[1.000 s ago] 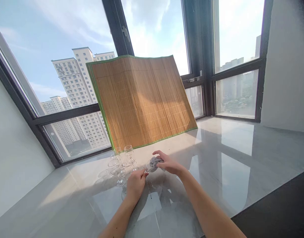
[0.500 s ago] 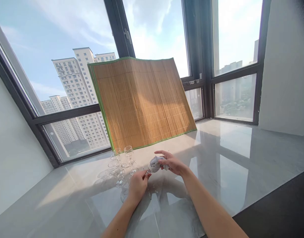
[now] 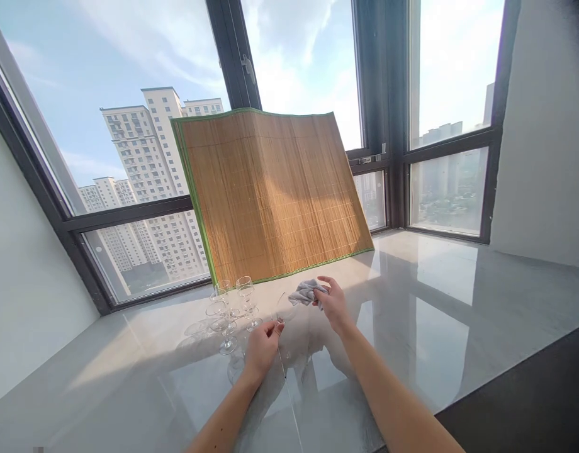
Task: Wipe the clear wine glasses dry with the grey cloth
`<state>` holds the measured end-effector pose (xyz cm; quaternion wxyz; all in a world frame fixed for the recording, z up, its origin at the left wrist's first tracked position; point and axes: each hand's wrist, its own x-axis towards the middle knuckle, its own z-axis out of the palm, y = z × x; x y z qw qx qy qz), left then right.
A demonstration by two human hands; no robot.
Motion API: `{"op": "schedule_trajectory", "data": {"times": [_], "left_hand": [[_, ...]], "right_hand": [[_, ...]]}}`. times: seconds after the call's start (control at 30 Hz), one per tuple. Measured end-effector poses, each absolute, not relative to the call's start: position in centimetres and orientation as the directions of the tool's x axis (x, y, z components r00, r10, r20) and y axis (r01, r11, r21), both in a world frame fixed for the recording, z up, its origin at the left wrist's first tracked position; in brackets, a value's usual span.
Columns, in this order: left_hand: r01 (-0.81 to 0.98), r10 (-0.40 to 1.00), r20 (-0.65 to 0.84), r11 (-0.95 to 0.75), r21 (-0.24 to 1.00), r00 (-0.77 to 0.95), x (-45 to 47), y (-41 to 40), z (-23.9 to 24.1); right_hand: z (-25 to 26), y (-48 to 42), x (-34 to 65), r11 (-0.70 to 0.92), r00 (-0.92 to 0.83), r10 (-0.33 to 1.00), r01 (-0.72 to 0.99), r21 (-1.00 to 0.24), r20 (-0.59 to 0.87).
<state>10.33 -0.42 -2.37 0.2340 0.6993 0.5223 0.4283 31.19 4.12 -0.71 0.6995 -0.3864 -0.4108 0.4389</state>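
Note:
My left hand [image 3: 265, 343] is closed, its fingertips pinching the stem of a clear wine glass [image 3: 284, 306]. The glass is tilted, its bowl toward the cloth; its outline is faint against the bright counter. A crumpled pale grey cloth [image 3: 304, 292] is gripped in my right hand [image 3: 334, 302], just to the right of the bowl and seemingly outside it. Left of my left hand, several small stemmed glasses stand upright close together, among them a front glass [image 3: 226, 343] and a back glass [image 3: 245, 288].
A glossy grey counter [image 3: 365, 402] fills the window corner. Behind the glasses, a bamboo mat [image 3: 275, 201] with green edging leans against the dark window frame [image 3: 129, 215]. The counter's front edge [image 3: 497, 368] drops off at the right.
My right hand has drawn the cloth up and away from the glass, and the cloth has spread a little. The bowl, covered before, now shows. My left hand keeps its grip.

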Motion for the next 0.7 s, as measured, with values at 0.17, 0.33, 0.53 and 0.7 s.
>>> {"op": "schedule_trajectory", "data": {"times": [0.17, 0.33, 0.53, 0.7], "left_hand": [[0.350, 0.922, 0.381, -0.382, 0.856, 0.074, 10.9, -0.3, -2.5], [0.340, 0.920, 0.375, -0.390, 0.856, 0.111, 11.6, -0.5, -2.8], [0.369, 0.927, 0.376, -0.351, 0.861, 0.005, 11.4, -0.1, -3.3], [0.332, 0.937, 0.348, -0.316, 0.889, -0.040, 11.1, -0.1, -2.8]], "right_hand": [[-1.7, 3.8, 28.2, 0.215, 0.127, 0.973, -0.182, -0.960, 0.194], [-1.6, 2.8, 27.1, 0.101, -0.133, 0.979, -0.349, -0.932, 0.156], [-0.7, 2.7, 28.5, 0.025, -0.076, 0.994, -0.526, -0.850, 0.077], [-1.4, 2.9, 27.6, 0.095, -0.027, 0.994, -0.308, -0.947, 0.109]]}}
